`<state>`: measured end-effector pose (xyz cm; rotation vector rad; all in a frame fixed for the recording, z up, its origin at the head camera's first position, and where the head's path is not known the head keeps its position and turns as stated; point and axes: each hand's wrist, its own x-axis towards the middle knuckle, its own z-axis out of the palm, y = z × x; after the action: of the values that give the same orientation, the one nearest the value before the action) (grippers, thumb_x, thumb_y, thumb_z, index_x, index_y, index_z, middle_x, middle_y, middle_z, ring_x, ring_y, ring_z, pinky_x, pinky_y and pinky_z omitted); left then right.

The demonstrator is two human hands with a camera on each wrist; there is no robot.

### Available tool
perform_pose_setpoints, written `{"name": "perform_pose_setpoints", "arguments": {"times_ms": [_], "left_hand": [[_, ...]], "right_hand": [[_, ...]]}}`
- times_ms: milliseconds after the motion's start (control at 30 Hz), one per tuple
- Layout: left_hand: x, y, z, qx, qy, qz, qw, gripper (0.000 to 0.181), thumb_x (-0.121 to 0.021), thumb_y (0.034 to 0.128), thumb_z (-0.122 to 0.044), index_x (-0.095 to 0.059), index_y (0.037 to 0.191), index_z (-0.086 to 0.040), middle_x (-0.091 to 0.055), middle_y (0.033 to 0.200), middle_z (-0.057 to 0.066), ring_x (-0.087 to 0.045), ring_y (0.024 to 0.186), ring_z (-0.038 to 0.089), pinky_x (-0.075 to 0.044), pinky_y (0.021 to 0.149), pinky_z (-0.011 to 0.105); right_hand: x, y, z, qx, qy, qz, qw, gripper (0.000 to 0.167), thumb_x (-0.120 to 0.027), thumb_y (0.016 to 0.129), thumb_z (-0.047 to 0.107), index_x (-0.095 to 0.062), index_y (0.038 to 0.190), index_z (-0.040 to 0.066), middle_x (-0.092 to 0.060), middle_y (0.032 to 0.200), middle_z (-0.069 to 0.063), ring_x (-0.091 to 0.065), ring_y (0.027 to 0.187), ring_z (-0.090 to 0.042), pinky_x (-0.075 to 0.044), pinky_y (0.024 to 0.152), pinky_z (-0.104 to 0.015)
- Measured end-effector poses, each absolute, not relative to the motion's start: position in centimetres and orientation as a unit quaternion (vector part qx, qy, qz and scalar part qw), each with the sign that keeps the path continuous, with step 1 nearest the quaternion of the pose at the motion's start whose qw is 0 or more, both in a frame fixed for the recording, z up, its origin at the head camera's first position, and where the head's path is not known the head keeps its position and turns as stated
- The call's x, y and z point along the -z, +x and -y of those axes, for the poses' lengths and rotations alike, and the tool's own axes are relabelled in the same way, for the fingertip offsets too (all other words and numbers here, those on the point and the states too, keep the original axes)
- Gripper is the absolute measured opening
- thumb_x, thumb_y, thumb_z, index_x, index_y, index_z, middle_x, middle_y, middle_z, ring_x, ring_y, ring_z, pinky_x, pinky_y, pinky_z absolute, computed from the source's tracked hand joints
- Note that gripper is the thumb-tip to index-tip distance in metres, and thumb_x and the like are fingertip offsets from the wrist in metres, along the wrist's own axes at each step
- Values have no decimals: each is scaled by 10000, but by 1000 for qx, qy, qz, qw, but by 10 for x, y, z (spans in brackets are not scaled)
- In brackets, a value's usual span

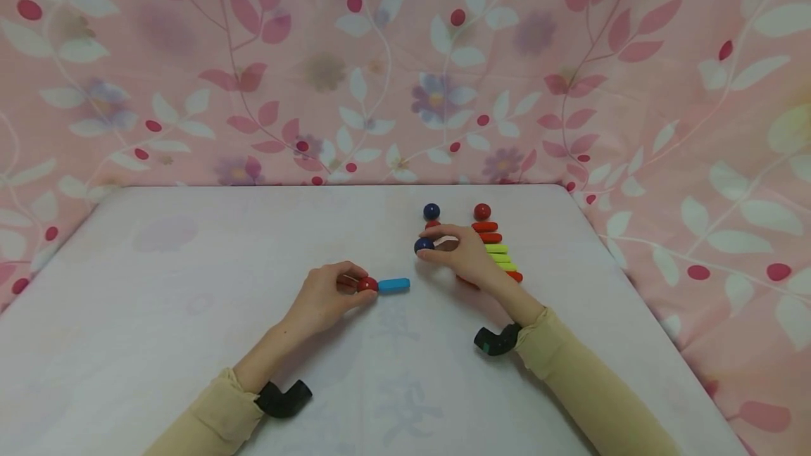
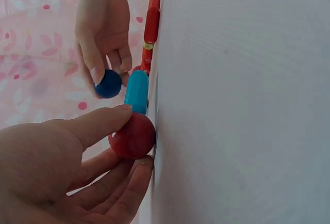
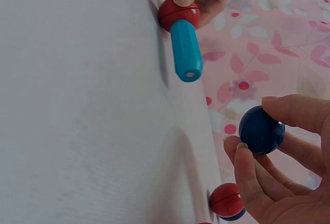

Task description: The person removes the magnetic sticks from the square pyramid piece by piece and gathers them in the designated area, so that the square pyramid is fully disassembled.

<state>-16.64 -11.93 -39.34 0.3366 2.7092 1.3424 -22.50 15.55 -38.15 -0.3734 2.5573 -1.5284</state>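
Note:
My left hand (image 1: 322,299) pinches a red ball (image 1: 367,285) between thumb and fingers, low over the white table. A light blue stick (image 1: 394,286) is joined end-on to that ball and points right; its free end shows a small pale disc in the right wrist view. Higher up and to the right, my right hand (image 1: 467,255) holds a dark blue ball (image 3: 262,130) by its fingertips. There is a gap between this ball and the blue stick (image 2: 136,92).
Behind the right hand lie another dark blue ball (image 1: 431,211) and a red ball (image 3: 227,199), partly covered. To the right are one more red ball (image 1: 482,211) and a row of red sticks (image 1: 485,227) and yellow sticks (image 1: 497,249). A floral cloth (image 1: 405,90) hangs behind the table (image 1: 190,245).

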Motion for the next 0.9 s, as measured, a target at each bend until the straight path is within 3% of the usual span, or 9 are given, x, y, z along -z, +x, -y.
{"name": "perform_pose_setpoints", "arguments": {"times_ms": [200, 900], "left_hand": [[395, -167, 120, -440, 116, -889, 48, 324, -824, 837, -240, -707, 1099, -90, -717, 1000, 22, -658, 884, 152, -592, 829, 324], [393, -166, 120, -442, 110, -889, 48, 319, -825, 835, -240, -709, 1094, -95, -715, 988, 18, -660, 882, 152, -591, 828, 326]], "right_hand": [[380, -234, -157, 496, -120, -859, 41, 383, -774, 890, 280, -701, 1238, 137, -682, 1107, -77, -676, 994, -235, -562, 866, -339], [395, -235, -159, 446, -74, -892, 25, 360, -787, 877, 233, -694, 1188, 78, -720, 1112, -100, -676, 1022, -252, -567, 919, -390]]}}
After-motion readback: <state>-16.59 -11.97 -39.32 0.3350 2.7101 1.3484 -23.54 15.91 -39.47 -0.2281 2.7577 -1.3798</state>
